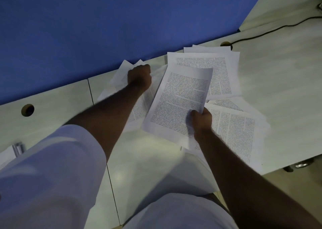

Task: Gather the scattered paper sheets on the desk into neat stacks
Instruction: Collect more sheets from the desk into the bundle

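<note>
Gripping a printed sheet (179, 98), the right hand (202, 119) lifts it; left hand (139, 77) clutches desk (278, 82) sheets (122, 72)

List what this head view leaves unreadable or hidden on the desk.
- Left hand: fingers curled out of sight; it grips the far sheets, motion-blurred.
- Printed text on the held sheets in the right hand: too small to read; sheet count unclear.
- Sheets under the left forearm: partly covered.
- Spiral-bound pad: cut by the left edge and the sleeve.
</note>
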